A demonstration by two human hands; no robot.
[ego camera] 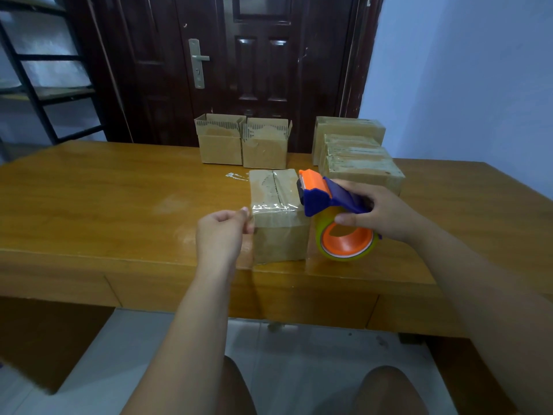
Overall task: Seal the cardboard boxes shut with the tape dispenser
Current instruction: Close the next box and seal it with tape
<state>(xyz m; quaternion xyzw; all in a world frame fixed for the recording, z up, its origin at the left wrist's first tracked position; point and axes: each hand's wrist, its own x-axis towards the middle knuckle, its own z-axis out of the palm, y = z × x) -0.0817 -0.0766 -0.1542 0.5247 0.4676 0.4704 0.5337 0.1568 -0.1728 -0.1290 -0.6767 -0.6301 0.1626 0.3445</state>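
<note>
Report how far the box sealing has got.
Done: the stacked boxes at back right look taped shut. In hand: the front box, where the left hand pinches the tape end at its left side and the right hand holds the tape dispenser at its right; one strip crosses the top. Left: two open boxes at the back, flaps up.

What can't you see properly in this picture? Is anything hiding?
Head view:
Insides of the two open boxes: their front walls hide them.
Whether the left hand holds tape beside the near box: its fingers cover the spot, and clear tape is too faint.
The tape dispenser's far side: the right hand gripping it covers it.
</note>
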